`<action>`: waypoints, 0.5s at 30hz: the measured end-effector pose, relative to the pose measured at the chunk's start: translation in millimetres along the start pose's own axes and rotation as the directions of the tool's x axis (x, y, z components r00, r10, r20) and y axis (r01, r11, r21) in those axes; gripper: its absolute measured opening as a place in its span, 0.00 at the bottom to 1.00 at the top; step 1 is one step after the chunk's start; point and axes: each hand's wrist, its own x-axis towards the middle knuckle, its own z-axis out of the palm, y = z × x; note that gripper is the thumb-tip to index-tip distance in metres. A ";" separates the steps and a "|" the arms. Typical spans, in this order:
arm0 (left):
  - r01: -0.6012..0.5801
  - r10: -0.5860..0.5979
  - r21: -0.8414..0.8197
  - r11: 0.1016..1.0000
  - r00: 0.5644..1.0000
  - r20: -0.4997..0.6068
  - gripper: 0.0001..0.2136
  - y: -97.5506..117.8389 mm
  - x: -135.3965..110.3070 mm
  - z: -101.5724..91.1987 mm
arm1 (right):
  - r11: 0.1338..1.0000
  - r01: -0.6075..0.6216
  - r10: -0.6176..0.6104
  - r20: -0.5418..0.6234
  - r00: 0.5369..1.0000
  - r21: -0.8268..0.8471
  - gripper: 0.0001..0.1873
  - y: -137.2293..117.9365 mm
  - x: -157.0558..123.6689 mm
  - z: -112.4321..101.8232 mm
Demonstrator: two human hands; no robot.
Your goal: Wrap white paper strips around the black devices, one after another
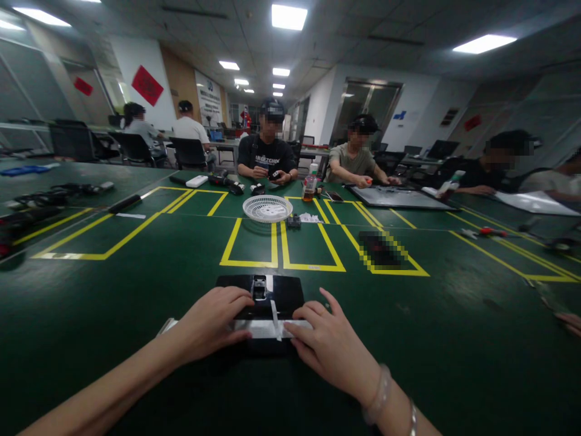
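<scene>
A flat black panel (285,292) lies on the green table (136,290) right in front of me, with a small metal bracket (259,287) near its far edge. A pale strip (261,329) runs across its near part, and a thin white ribbon (275,315) crosses that. My left hand (211,324) rests on the left end of the strip, fingers curled and pressing down. My right hand (324,342) lies on the right end, fingertips pressed on the strip, thumb raised. Neither hand lifts anything.
Yellow tape boxes (249,242) mark the table beyond the panel. A white mesh basket (267,208) and a bottle (310,183) stand farther off. Several people sit opposite and to the right with panels (394,197) and tools. Another person's fingers (569,323) show at the right edge.
</scene>
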 end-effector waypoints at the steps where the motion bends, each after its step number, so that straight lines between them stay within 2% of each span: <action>1: -0.039 0.039 -0.010 0.999 0.999 0.007 0.27 0.7 -0.2 1.3 | 1.000 0.001 -0.001 -0.001 1.000 0.004 0.10 -0.3 -0.1 0.2; 3: -0.086 0.086 -0.019 0.996 0.995 0.041 0.35 2.1 -0.3 3.9 | 1.000 -0.001 0.001 0.004 1.000 0.016 0.09 -1.6 -0.4 1.4; 6: -0.089 0.090 -0.017 0.996 0.993 0.074 0.42 3.3 0.4 8.1 | 1.000 -0.001 0.001 -0.009 1.000 0.020 0.08 -4.2 -0.7 4.1; 12: -0.110 0.110 -0.001 0.994 0.993 0.038 0.43 0.7 0.1 17.7 | 1.000 0.010 -0.010 -0.042 0.999 0.003 0.08 -5.3 -0.7 5.9; 15: -0.117 0.117 0.010 0.993 0.993 0.010 0.42 0.9 0.7 18.9 | 1.000 0.012 -0.012 -0.093 0.996 0.000 0.12 -1.9 -0.6 2.9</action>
